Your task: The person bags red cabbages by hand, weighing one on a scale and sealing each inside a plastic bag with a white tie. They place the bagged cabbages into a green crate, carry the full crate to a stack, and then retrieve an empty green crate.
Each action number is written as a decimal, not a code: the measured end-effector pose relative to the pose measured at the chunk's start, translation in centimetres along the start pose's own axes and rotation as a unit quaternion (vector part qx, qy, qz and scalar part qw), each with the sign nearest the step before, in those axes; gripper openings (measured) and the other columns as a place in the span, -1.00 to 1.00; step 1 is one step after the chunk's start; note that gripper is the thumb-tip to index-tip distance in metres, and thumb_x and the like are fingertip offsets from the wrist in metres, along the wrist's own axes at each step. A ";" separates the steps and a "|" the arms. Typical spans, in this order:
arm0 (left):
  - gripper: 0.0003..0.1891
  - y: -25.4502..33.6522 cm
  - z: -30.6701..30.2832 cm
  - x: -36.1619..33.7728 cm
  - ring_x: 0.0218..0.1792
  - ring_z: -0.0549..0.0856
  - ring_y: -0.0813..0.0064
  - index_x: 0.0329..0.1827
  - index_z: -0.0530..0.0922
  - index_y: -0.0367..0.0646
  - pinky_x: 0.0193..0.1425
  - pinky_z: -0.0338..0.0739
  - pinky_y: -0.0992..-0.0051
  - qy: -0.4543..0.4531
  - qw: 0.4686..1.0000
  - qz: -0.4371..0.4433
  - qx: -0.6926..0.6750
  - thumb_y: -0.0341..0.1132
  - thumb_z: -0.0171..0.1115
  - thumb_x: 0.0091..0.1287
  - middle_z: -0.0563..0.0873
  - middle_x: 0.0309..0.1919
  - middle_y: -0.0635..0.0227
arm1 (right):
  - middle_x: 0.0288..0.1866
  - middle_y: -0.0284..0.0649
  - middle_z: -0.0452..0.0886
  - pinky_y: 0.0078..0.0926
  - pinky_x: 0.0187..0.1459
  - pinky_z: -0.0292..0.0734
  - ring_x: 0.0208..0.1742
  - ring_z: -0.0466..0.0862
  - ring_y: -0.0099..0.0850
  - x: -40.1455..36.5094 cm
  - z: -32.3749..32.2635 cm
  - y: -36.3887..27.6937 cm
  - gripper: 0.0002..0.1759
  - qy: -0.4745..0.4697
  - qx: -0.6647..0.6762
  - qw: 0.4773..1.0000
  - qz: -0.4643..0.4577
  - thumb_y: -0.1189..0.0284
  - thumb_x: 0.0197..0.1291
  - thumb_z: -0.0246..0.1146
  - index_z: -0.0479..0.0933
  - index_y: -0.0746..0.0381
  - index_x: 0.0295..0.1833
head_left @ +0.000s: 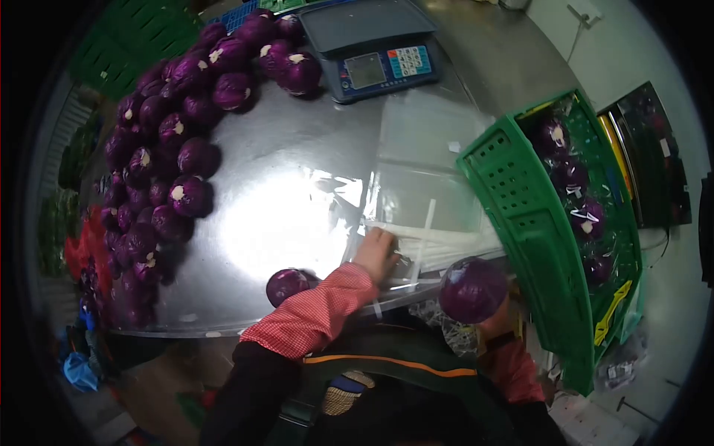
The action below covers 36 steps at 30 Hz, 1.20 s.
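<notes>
My left hand [376, 255] is on the stack of clear plastic bags [454, 241] at the table's front edge. Its fingers are bent at the bag edge, and whether they grip a bag is too small to tell. A purple cabbage [473, 290] rests in my right hand [494, 320], which is mostly hidden beneath and behind it. Left of my left sleeve, a single cabbage [288, 286] lies near the table edge. Many more purple cabbages [190, 196] are heaped along the left side of the metal table [268, 156].
A scale [383, 67] stands at the back of the table. To the right, a green crate [524, 223] holds several bagged cabbages [587, 218] and a yellow tool [611, 312]. Green crates [134, 44] stand at the back left. A dark screen [648, 160] is beyond the right crate.
</notes>
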<state>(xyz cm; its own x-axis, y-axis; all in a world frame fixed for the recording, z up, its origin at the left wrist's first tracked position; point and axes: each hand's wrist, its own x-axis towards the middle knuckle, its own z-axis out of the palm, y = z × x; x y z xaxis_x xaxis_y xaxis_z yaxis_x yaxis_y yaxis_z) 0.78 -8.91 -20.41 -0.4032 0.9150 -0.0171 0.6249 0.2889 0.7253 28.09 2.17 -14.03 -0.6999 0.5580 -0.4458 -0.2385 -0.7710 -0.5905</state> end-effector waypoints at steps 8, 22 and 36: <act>-0.75 -1.1 -1.5 1.8 -0.12 0.58 0.03 -0.15 0.57 -0.19 -0.01 0.51 0.22 -0.038 0.998 0.022 0.053 -0.31 0.32 0.13 0.57 -0.19 0.09 | 0.24 -0.03 0.49 0.08 0.31 0.34 0.27 0.49 -0.10 0.0 -1.1 0.7 -0.35 0.051 0.138 0.982 0.116 -0.06 0.30 0.03 0.40 0.23 0.27; -0.88 0.4 -0.2 -1.7 -0.34 0.56 0.58 -0.16 0.61 -0.21 -0.21 0.46 0.56 0.115 0.857 -0.187 -0.466 -0.38 0.22 0.32 0.63 -0.35 0.45 | 0.13 -0.10 0.55 -0.21 0.23 0.49 0.15 0.59 -0.30 9.5 6.1 -0.2 -0.47 -0.087 -0.173 0.979 0.068 0.07 0.41 -0.01 0.38 0.25 0.26; -0.93 -1.3 -8.7 -5.1 -0.48 0.42 0.75 -0.13 0.51 -0.18 -0.39 0.34 0.69 0.246 0.815 -0.196 -0.487 -0.42 0.09 0.41 0.52 -0.44 0.53 | -0.44 -0.06 0.59 -0.06 -0.28 0.48 -0.28 0.66 -0.05 16.3 14.2 4.6 -0.72 -0.044 -0.808 0.550 -0.209 0.23 0.25 0.14 0.50 0.23 -0.13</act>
<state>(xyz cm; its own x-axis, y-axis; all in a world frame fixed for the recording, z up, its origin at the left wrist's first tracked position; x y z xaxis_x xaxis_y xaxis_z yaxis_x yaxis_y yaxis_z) -3.79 -16.44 -15.31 -0.8136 0.5129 -0.2737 -0.3458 -0.0485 0.9371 6.06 3.33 -14.51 -0.8583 0.5104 -0.0524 0.4681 0.7371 -0.4874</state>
